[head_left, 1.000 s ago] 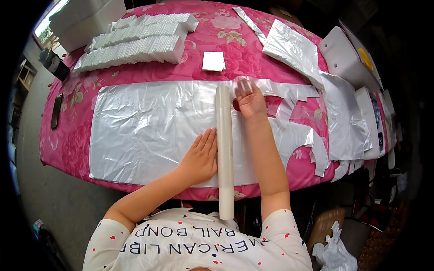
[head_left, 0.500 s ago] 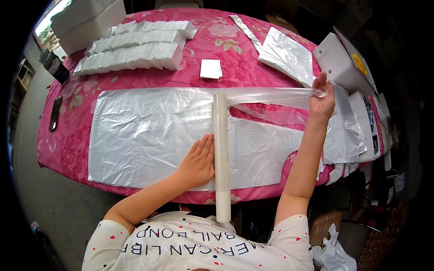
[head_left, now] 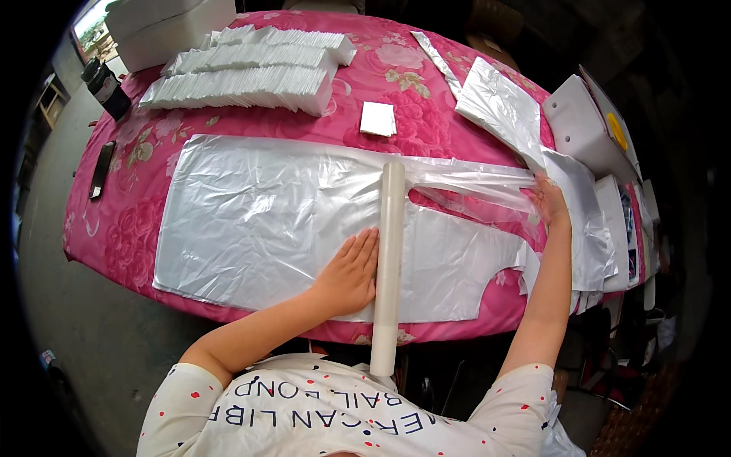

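A flat stack of large white translucent plastic bags (head_left: 251,221) is spread across the table. Over it lies a long pale tube (head_left: 390,259), its near end jutting past the table edge toward me. My left hand (head_left: 349,276) rests flat on the bags with fingers stretched, its side against the tube. On the right, my right hand (head_left: 551,202) has its fingers closed on the end of the top bag's far handle (head_left: 480,180), drawn out to the right. Below that handle, the near handle part (head_left: 449,259) lies flat, with a curved cut-out at its right end.
Folded white cards (head_left: 259,87) stand in rows at the back left, beside a white foam box (head_left: 171,34). A small card stack (head_left: 378,119) lies mid-table. At left are a dark bottle (head_left: 106,90) and a phone (head_left: 102,170); at right, more folded plastic (head_left: 502,99) and a white box (head_left: 582,126).
My right hand has come down toward the table and slightly nearer, still with the bag handle. My left hand stays against the tube. The whole view has shifted a little.
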Available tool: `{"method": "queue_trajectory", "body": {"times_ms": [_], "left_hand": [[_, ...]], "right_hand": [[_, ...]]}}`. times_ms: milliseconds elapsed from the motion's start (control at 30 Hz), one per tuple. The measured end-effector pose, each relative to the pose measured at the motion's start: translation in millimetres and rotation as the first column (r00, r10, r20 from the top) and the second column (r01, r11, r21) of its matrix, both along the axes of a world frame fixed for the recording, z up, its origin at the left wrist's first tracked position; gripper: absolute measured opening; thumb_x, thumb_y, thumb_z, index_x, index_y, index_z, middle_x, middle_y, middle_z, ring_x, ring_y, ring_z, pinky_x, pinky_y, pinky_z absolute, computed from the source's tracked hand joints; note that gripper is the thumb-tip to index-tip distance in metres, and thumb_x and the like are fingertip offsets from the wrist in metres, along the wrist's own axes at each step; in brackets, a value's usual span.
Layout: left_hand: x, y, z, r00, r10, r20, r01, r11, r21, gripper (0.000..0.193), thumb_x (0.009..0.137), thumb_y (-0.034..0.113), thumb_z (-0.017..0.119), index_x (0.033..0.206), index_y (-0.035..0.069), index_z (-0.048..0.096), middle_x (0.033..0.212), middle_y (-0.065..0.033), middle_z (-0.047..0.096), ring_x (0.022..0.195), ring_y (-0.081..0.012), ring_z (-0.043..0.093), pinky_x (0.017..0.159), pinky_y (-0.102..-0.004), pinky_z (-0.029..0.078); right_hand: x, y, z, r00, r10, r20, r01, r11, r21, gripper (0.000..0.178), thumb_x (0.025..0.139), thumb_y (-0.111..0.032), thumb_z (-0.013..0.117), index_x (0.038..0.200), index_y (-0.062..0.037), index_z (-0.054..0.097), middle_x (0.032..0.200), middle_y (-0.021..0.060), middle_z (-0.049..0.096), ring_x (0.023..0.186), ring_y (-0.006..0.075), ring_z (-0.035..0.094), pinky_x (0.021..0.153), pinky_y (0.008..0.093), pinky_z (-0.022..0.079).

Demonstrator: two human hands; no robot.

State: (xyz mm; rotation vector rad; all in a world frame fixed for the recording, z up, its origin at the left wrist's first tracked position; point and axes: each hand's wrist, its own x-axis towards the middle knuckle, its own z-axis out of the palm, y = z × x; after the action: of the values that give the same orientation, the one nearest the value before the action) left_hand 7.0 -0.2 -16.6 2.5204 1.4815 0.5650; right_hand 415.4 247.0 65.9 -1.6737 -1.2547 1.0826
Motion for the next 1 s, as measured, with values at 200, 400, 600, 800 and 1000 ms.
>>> {"method": "queue_trajectory", "body": {"times_ms": [200,400,600,800,1000], "left_hand": [[1,1,3,0.999,0.007,-0.032,-0.006,1.0,0.009,0.06,0.08,0.021,0.039,0.129,-0.013,0.034,0.139,-0.0274,0.03,0.133,-0.0364,0.025,0.11,-0.0437,0.016],[5,3,5,1.0,-0.031,-0.002,0.031,1.0,-0.002,0.058,0.081,0.021,0.038,0.128,-0.014,0.035,0.139,-0.0282,0.029,0.133,-0.0375,0.024,0.11,-0.0443,0.016],[-2,0,3,1.0,0.012,-0.021,-0.012,1.0,-0.019,0.058,0.082,0.021,0.038,0.129,-0.013,0.035,0.139,-0.0274,0.03,0.133,-0.0369,0.024,0.11,-0.0444,0.016],[1,1,2,1.0,-0.005,-0.024,0.006,1.0,0.019,0.06,0.081,0.022,0.038,0.129,-0.014,0.033,0.139,-0.0289,0.03,0.132,-0.0382,0.025,0.11,-0.044,0.017],[1,1,3,0.999,0.006,-0.033,-0.005,1.0,0.025,0.058,0.084,0.022,0.037,0.13,-0.014,0.032,0.139,-0.0298,0.028,0.133,-0.0385,0.024,0.11,-0.0444,0.016]], "right_hand": [[47,22,-20,0.698,-0.244,0.674,0.152,0.969,0.194,0.083,0.081,-0.063,0.048,0.122,0.009,0.047,0.117,0.0249,0.055,0.107,0.0297,0.055,0.092,0.0352,0.041],[89,35,20,0.622,-0.68,0.387,0.609,0.732,0.307,0.071,0.083,-0.061,0.048,0.099,0.0077,0.058,0.087,0.016,0.064,0.072,0.0194,0.061,0.06,0.0273,0.047],[-102,-78,17,0.932,0.252,-0.262,-0.29,0.95,-0.115,0.033,0.09,-0.034,0.051,0.095,-0.0028,0.06,0.078,0.0066,0.063,0.064,0.0116,0.058,0.055,0.0225,0.046],[-221,-151,-41,0.784,0.318,-0.533,-0.506,0.826,-0.25,0.032,0.093,-0.025,0.05,0.11,0.0023,0.055,0.1,0.0108,0.062,0.086,0.0147,0.061,0.075,0.0249,0.05],[-253,-105,-75,0.586,0.022,-0.81,-0.285,0.941,-0.181,0.026,0.093,-0.021,0.048,0.108,-0.0002,0.054,0.1,0.0084,0.061,0.089,0.0153,0.06,0.08,0.0264,0.05]]}}
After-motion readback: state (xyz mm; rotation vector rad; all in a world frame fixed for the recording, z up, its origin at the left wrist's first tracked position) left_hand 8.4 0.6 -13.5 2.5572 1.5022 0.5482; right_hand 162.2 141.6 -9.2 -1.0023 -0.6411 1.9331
